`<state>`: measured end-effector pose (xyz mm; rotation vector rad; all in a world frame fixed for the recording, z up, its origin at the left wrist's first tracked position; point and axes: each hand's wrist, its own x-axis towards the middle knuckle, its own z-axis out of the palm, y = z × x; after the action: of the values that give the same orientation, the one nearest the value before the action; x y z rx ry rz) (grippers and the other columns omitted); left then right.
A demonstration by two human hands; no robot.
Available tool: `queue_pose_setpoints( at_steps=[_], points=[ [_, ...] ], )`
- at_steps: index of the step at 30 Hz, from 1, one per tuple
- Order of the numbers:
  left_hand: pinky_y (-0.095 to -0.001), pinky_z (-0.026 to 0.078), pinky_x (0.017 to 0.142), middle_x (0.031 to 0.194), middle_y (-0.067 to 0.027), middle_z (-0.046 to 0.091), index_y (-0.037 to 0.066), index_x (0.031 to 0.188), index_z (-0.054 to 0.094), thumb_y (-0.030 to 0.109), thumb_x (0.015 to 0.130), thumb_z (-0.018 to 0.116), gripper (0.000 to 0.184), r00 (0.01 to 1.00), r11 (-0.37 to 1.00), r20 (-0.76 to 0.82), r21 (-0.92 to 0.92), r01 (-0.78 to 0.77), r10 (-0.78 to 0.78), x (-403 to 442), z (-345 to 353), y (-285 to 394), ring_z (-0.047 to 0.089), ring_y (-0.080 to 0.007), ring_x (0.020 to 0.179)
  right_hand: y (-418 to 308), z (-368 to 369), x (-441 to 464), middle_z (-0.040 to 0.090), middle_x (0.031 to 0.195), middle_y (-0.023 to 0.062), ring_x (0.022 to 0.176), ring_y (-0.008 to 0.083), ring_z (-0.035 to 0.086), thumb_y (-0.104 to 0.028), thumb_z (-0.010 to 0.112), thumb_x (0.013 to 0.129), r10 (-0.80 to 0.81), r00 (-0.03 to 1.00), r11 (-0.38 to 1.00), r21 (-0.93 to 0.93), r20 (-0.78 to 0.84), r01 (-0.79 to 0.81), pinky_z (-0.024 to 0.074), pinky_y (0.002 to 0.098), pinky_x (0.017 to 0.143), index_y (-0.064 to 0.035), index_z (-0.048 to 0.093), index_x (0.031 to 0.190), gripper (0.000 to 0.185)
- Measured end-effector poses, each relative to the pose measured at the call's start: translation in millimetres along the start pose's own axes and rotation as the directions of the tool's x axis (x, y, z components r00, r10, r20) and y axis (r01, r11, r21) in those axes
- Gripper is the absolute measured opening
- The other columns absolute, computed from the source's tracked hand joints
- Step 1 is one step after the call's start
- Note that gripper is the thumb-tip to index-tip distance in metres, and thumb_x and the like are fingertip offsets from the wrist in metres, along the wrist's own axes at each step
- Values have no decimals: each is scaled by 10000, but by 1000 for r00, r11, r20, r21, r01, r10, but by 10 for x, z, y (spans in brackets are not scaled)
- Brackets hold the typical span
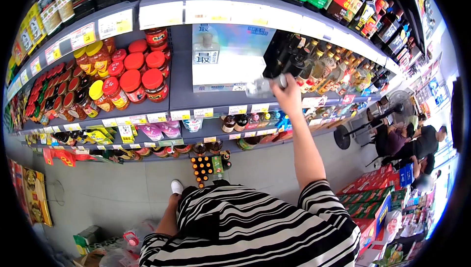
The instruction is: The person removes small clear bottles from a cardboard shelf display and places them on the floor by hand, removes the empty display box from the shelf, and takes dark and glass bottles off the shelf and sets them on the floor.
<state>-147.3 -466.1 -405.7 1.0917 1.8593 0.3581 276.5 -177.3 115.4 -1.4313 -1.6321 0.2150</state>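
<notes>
1. Gripping the clear bottle (257,88) by its neck, likely for slimness, your right hand (287,93) is holding it tilted before the white box (226,76).
2. Your left hand (174,200) is hanging low, its grip unclear.

Red-lidded jars (132,81) at left, a black fan (401,102) and red cartons (365,183) at right.

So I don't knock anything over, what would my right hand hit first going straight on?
Probably the dark bottles, though its clear bottle may touch the white box first; depth is unclear.
</notes>
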Motion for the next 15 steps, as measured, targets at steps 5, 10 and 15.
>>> queue_pose_setpoints(
  at_steps=[5,10,15],
  points=[
    [-396,495,672,828,-182,660,-5,896,653,292,736,571,348,994,999,107,-20,35,-33,104,-26,-66,648,-303,769,895,-10,-1366,594,666,190,624,321,607,-251,686,734,384,923,911,-181,40,-371,453,395,558,-4,519,819,310],
    [-379,486,713,839,-182,651,23,881,659,284,762,536,312,972,848,221,500,-178,73,428,46,-303,627,-303,773,2003,-46,-2997,623,817,225,819,431,579,-323,653,751,699,715,607,-497,-38,-620,461,480,718,-32,513,942,375],
    [-417,457,831,957,-207,629,32,892,658,295,795,476,334,916,885,396,404,-230,57,210,-262,332,584,-361,943,2550,-541,-4561,612,959,229,931,404,578,-306,628,732,921,312,122,-590,-233,-798,465,452,816,-45,504,1025,412]
  ],
)
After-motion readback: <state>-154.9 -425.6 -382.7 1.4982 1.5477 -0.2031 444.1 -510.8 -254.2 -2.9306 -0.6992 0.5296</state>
